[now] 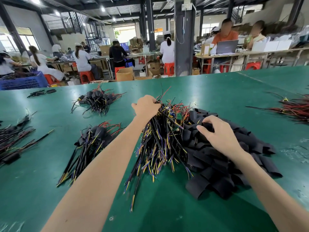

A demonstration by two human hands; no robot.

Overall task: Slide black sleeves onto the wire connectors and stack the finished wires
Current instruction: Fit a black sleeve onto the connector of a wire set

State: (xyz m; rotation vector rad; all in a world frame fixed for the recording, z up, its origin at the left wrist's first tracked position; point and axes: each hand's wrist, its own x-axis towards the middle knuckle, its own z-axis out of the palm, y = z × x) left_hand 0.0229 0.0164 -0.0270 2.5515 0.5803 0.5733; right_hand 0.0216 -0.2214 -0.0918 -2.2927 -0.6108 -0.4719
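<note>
While the left hand [146, 106] grips wires [160, 139] at their connector ends [167, 110], the right hand [219, 133] pinches a black sleeve [208, 127]. The connector ends lie just leftward.

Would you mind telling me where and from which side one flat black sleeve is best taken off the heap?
Likely a free end of a top piece in the heap of flat black sleeves, pinched from above where the right hand grips: they lie loose and overlapping, so only upper edges stand clear.

Black sleeves [222, 158], multicoloured wires [160, 144], green table [217, 91]
</note>
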